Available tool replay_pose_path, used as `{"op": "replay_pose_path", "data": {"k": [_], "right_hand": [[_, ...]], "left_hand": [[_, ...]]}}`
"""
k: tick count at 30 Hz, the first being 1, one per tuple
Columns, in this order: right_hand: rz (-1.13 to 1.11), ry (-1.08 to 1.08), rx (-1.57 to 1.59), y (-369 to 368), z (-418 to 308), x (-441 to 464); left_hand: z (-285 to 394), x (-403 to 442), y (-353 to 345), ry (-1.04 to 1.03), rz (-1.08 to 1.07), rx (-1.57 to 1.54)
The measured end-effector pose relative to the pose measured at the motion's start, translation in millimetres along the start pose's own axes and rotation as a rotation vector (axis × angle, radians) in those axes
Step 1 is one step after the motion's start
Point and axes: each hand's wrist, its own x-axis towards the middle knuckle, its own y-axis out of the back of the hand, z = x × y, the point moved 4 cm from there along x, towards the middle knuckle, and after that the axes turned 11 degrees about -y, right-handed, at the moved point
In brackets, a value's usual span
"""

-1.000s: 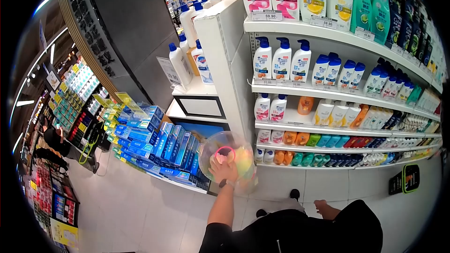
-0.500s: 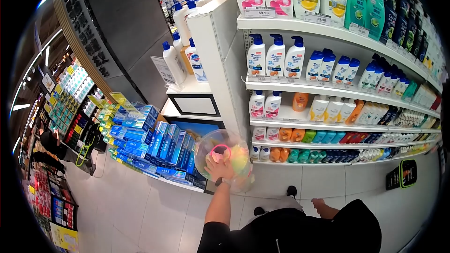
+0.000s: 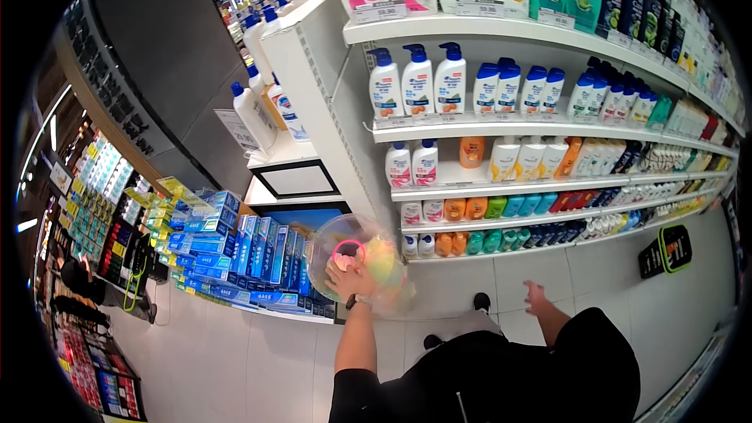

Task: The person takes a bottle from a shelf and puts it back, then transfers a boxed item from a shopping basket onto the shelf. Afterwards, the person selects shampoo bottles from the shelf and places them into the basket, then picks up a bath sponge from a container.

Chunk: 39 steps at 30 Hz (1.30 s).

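Observation:
My left hand [image 3: 345, 280] lies with spread fingers on the near side of a clear round container [image 3: 384, 254], by a pink ring [image 3: 349, 253] at its top. Coloured shapes show blurred inside the container. A dark watch is on that wrist. My right hand [image 3: 536, 298] hangs over the floor to the right, fingers apart and nothing in it. Stacked blue boxes [image 3: 262, 254] stand just left of the container.
White shelves [image 3: 470, 129] with rows of bottles curve across the right. A shelf end with pump bottles [image 3: 252, 116] rises at centre left. A black basket [image 3: 664, 251] stands on the floor at right. At far left is a person in dark clothes [image 3: 82, 286].
The view has turned to the right, so shelves and boxes sit further left. My left hand stays at the container. My right hand has risen a little and its fingers have spread.

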Motion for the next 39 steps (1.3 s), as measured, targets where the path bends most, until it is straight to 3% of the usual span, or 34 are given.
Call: {"op": "replay_pose_path", "data": {"k": [4, 8, 12, 14, 16, 18, 20, 22, 24, 27, 31, 34, 36, 38, 39], "right_hand": [[-0.169, 0.242, 0.19, -3.2, -98.8, -17.5], [-0.446, 0.337, 0.546, -5.0, -201.0, -105.4], [-0.503, 0.583, 0.718, 10.6, -290.6, -198.3], [-0.486, 0.77, 0.643, 22.4, -361.9, -168.0], [-0.093, 1.039, 0.576, 21.1, -360.5, -289.0], [0.033, 1.424, 0.5, 12.9, -393.6, -332.1], [-0.062, 1.614, 0.45, -3.2, -406.2, -402.4], [0.073, 1.765, 0.443, -22.5, -426.8, -453.4], [0.169, 1.859, 0.354, -49.9, -425.3, -512.7], [-0.074, 1.933, 0.165, -111.0, -409.5, -580.3], [-0.233, 2.055, -0.393, -168.1, -347.7, -636.0], [0.069, 2.275, -0.793, -203.5, -289.1, -646.2], [-0.059, 2.541, -0.955, -224.4, -240.0, -639.5], [-0.167, 2.623, -1.361, -206.9, -178.5, -643.3], [-0.307, 2.755, -1.358, -197.7, -154.1, -639.3]], "left_hand": [[-3.7, -3.5, -4.8, -0.005, -0.037, 0.064], [1.5, 0.7, -3.8, -0.013, -0.033, 0.054], [-0.8, -1.0, -4.6, -0.016, -0.011, 0.049], [-6.9, -2.0, -10.5, -0.017, 0.0, 0.055], [-13.8, 0.3, -22.5, -0.02, 0.009, 0.063], [-13.3, -0.5, -21.9, -0.011, -0.022, 0.054], [-10.0, -3.1, -18.8, -0.011, -0.052, 0.059], [-6.3, -4.6, -14.9, -0.014, -0.071, 0.08], [-6.4, -4.0, -14.9, 0.005, -0.129, 0.102], [-6.2, -2.7, -13.0, 0.034, -0.216, 0.132], [-6.4, -5.9, -8.4, 0.065, -0.257, 0.137], [-7.8, -8.1, -11.4, 0.06, -0.246, 0.141], [-5.1, -7.2, -8.9, 0.063, -0.262, 0.15], [-10.0, -4.9, -15.9, 0.064, -0.229, 0.146], [-12.6, -4.6, -17.9, 0.068, -0.212, 0.144]]}}
